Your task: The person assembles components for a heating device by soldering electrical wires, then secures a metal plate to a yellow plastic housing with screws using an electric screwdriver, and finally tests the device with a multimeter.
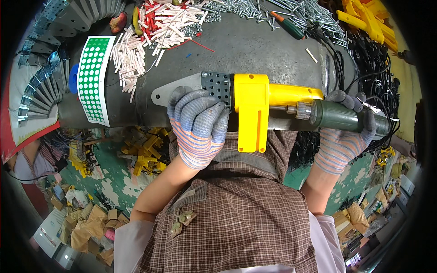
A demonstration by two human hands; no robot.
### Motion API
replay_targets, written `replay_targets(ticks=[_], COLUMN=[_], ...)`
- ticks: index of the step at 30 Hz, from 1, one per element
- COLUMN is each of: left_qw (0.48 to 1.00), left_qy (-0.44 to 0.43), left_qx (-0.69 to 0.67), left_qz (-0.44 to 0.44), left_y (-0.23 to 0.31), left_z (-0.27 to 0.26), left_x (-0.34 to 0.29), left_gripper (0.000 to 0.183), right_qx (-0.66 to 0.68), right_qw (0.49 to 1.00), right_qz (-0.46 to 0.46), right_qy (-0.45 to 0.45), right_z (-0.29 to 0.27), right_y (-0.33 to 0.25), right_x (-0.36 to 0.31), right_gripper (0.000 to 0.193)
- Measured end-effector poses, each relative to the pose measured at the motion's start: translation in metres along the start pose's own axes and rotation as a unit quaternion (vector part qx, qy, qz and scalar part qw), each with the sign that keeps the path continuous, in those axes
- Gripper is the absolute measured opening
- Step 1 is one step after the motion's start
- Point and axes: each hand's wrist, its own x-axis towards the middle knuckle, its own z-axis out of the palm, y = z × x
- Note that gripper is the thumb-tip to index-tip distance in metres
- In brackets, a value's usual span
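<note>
In my left hand, gloved in striped grey-blue fabric, is a yellow-handled pipe welder. My fingers close round its perforated metal guard, from which a flat, pointed grey plate with a hole sticks out to the left. My right hand, gloved alike, wraps round a dark green electric screwdriver. The screwdriver lies level, its bit pointing left at the yellow housing, just below the handle. Whether the bit sits in a screw is hidden.
White tubes, red sleeves and long screws lie heaped along the bench's far side. A green dotted sticker sheet, metal plates, a small screwdriver, black cables and yellow housings surround the work.
</note>
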Motion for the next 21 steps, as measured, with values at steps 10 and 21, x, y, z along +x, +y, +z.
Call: replay_targets(ticks=[10, 21], left_qw=[0.999, 0.999], left_qy=[-0.025, -0.019], left_qx=[-0.005, 0.032], left_qz=[-0.028, -0.01], left_y=[0.0003, 0.0056], left_z=[-0.0018, 0.0], left_x=[-0.0006, 0.0038], left_gripper=[0.023, 0.026], right_qx=[-0.018, -0.018], right_qw=[0.999, 0.999], right_qz=[-0.026, -0.03], right_qy=[-0.001, -0.012], right_z=[-0.006, -0.0066], right_y=[-0.0014, -0.0007], right_x=[-0.0008, -0.0004], right_gripper=[0.03, 0.029])
